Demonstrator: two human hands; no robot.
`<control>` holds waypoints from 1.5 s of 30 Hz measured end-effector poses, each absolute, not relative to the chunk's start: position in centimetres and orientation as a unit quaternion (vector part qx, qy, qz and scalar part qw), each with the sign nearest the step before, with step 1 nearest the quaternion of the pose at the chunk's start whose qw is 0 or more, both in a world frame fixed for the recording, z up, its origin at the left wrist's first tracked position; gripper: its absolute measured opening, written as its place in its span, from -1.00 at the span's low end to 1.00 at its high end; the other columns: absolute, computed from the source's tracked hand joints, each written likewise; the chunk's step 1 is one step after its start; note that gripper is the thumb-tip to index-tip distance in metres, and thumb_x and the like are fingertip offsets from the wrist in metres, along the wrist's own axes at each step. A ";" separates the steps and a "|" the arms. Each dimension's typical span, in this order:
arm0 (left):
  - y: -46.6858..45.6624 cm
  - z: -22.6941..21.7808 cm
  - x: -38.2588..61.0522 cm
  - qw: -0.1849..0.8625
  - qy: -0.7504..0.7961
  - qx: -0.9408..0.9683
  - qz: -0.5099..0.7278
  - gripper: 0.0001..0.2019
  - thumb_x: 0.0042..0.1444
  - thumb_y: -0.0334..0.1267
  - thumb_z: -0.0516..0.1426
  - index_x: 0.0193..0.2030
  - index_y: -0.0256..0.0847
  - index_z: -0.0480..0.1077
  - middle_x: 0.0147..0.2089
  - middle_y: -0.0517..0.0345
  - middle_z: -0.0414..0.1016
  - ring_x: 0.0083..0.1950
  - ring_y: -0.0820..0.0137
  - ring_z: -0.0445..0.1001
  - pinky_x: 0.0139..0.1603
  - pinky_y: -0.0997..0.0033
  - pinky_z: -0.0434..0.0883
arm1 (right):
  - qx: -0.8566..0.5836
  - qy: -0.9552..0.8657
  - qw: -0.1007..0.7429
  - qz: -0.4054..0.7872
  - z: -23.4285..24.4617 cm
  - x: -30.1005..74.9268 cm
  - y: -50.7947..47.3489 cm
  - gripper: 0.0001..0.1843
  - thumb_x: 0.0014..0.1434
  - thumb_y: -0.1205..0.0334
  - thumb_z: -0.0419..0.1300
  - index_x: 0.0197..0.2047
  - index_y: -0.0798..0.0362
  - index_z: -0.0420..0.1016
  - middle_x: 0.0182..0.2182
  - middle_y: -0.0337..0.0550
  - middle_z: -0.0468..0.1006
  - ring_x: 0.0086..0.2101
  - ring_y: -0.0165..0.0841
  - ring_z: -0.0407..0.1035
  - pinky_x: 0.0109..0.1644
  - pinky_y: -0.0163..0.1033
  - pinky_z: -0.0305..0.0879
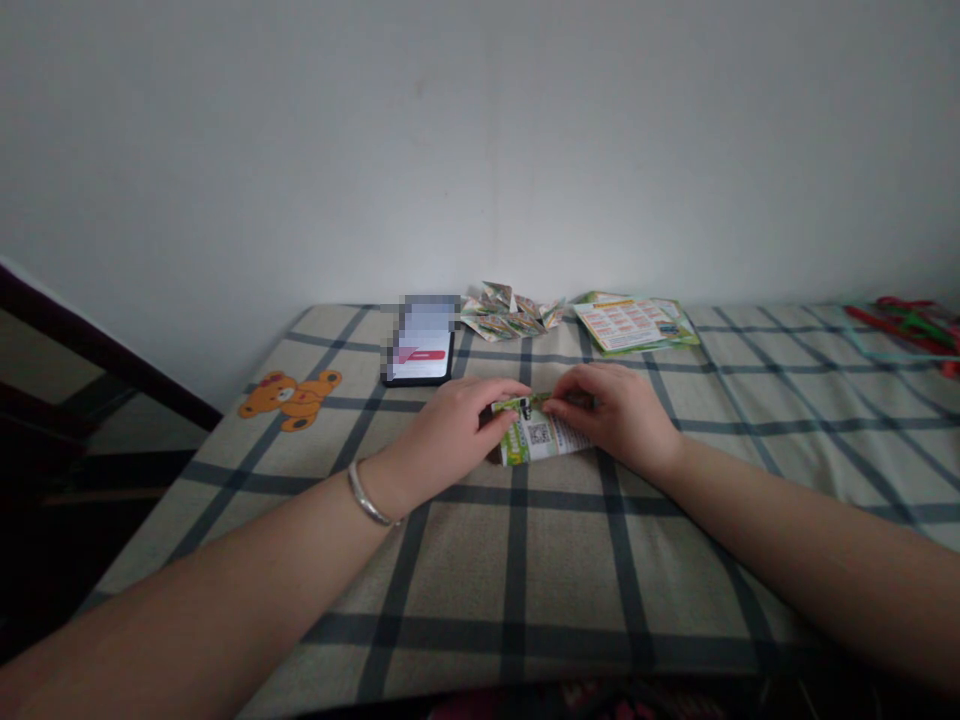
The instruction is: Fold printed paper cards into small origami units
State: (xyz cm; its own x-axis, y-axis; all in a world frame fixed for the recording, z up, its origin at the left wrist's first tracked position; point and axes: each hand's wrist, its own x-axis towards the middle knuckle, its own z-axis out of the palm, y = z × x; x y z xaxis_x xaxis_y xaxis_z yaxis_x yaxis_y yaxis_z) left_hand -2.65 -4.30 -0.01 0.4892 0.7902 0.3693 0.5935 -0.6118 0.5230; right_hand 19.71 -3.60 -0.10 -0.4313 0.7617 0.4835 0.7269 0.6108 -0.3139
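A printed paper leaflet (541, 440), green and white with a QR code, lies on the checked cloth at the middle of the table. Its far edge is folded over toward me. My left hand (469, 410) pinches the left end of that fold between thumb and fingers. At the right, my right hand (615, 405) is closed on the same folded edge, fingertips together. Part of the leaflet's right side is hidden behind the right hand. A silver bangle (367, 497) circles my left wrist.
Behind my hands, against the wall, stand a phone (420, 350), several folded paper pieces (510, 315) and a stack of flat leaflets (634, 325). A bear cutout (291, 400) lies left. Red and green items (911, 325) sit far right. The table's left edge (202, 450) slopes away.
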 end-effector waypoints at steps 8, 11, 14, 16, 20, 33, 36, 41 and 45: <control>-4.5 0.1 -2.5 0.205 0.413 0.832 0.308 -0.73 0.26 -0.36 0.04 0.05 -0.14 0.42 0.01 0.16 0.55 0.02 0.39 0.51 0.10 0.29 0.45 | -0.453 -0.838 0.303 0.036 -0.1 19.7 -3.9 -0.78 0.20 0.05 0.22 -0.32 0.03 0.48 -0.48 -0.21 0.52 -0.47 -0.41 0.33 -0.41 -0.31 0.10; -4.6 0.1 -2.4 0.212 0.411 0.831 0.310 -0.72 0.26 -0.35 0.03 0.05 -0.13 0.43 0.01 0.16 0.56 0.01 0.39 0.52 0.10 0.30 0.45 | -0.464 -0.831 0.306 0.036 -0.1 19.6 -4.0 -0.77 0.19 0.03 0.22 -0.28 0.02 0.50 -0.47 -0.20 0.54 -0.47 -0.39 0.35 -0.40 -0.30 0.12; -4.7 0.2 -2.3 0.216 0.406 0.832 0.311 -0.71 0.26 -0.37 0.02 0.06 -0.13 0.44 0.01 0.17 0.56 0.01 0.39 0.52 0.10 0.31 0.45 | -0.478 -0.823 0.304 0.050 0.0 19.6 -4.0 -0.77 0.19 0.02 0.23 -0.25 0.01 0.54 -0.46 -0.20 0.56 -0.46 -0.39 0.37 -0.41 -0.30 0.13; -4.7 0.3 -2.3 0.219 0.403 0.833 0.310 -0.70 0.26 -0.36 0.02 0.07 -0.12 0.44 0.01 0.17 0.56 0.00 0.40 0.52 0.07 0.33 0.46 | -0.482 -0.819 0.305 0.059 0.0 19.6 -4.0 -0.77 0.19 0.02 0.23 -0.25 0.00 0.55 -0.46 -0.20 0.56 -0.46 -0.38 0.38 -0.41 -0.30 0.13; -4.6 0.1 -2.4 0.240 0.409 0.825 0.308 -0.73 0.24 -0.30 0.08 0.06 -0.09 0.45 -0.03 0.19 0.57 -0.11 0.41 0.54 -0.09 0.36 0.51 | -0.482 -0.813 0.321 0.064 -0.1 19.7 -4.0 -0.77 0.18 0.02 0.23 -0.29 0.01 0.54 -0.49 -0.20 0.54 -0.47 -0.38 0.36 -0.42 -0.30 0.14; -4.1 -0.1 -2.5 0.317 0.435 0.751 0.383 -0.79 0.22 -0.37 0.08 -0.05 -0.19 0.46 -0.13 0.13 0.58 -0.16 0.42 0.55 -0.08 0.35 0.53 | -0.442 -0.794 0.379 0.173 -0.7 19.9 -3.6 -0.76 0.14 0.06 0.26 -0.21 0.04 0.51 -0.46 -0.21 0.52 -0.49 -0.44 0.31 -0.44 -0.34 0.20; -4.1 -0.1 -2.6 0.310 0.438 0.750 0.386 -0.80 0.22 -0.37 0.08 -0.06 -0.20 0.46 -0.13 0.13 0.58 -0.16 0.43 0.54 -0.09 0.37 0.52 | -0.446 -0.782 0.390 0.193 -0.9 20.0 -3.5 -0.75 0.15 0.06 0.27 -0.19 0.04 0.50 -0.49 -0.23 0.48 -0.51 -0.45 0.28 -0.47 -0.34 0.18; -4.1 0.0 -2.7 0.264 0.446 0.767 0.378 -0.79 0.21 -0.37 0.10 -0.04 -0.17 0.46 -0.12 0.15 0.57 -0.15 0.43 0.53 -0.08 0.37 0.51 | -0.443 -0.757 0.415 0.243 -1.7 20.1 -2.9 -0.69 0.13 0.02 0.29 -0.13 0.01 0.47 -0.48 -0.25 0.46 -0.52 -0.45 0.27 -0.49 -0.33 0.19; -4.2 0.2 -2.7 0.254 0.453 0.769 0.374 -0.79 0.19 -0.37 0.12 -0.05 -0.17 0.47 -0.12 0.15 0.56 -0.16 0.41 0.51 -0.11 0.35 0.50 | -0.441 -0.743 0.435 0.255 -1.8 20.0 -2.9 -0.70 0.12 0.01 0.30 -0.19 0.03 0.46 -0.45 -0.22 0.49 -0.50 -0.44 0.30 -0.48 -0.31 0.23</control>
